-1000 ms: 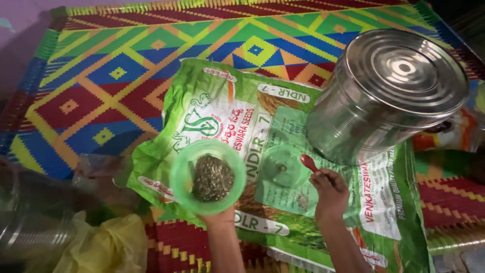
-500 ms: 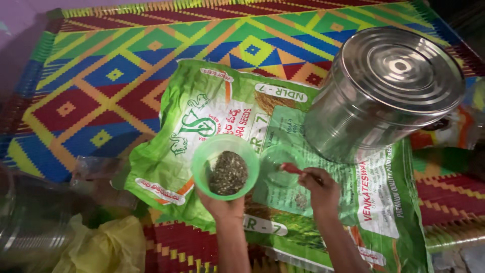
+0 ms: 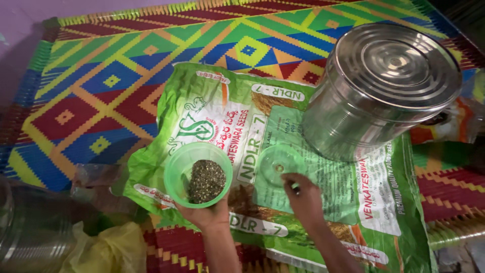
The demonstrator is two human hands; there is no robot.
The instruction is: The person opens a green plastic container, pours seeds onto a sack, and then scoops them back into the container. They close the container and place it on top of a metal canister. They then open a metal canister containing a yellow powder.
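My left hand (image 3: 204, 215) holds a small green plastic cup (image 3: 198, 174) from below, tilted a little towards me. A heap of dark, grainy stuff (image 3: 206, 180) lies inside it. My right hand (image 3: 303, 198) rests on a green printed sack (image 3: 328, 197), fingers curled, fingertips at the near edge of a round green lid (image 3: 277, 163) that lies flat on the sack. A small dark tip pokes out between its fingers; I cannot tell what it is.
A big steel canister (image 3: 384, 91) with a ridged lid stands tilted on the sack's far right. Everything sits on a bright woven mat (image 3: 101, 96). A yellow plastic bag (image 3: 108, 250) and another steel vessel (image 3: 25, 237) lie at my near left.
The cup has drifted right and lower in view. My right hand, which held a small red spoon up, has dropped onto the sack beside the green lid; the spoon no longer shows.
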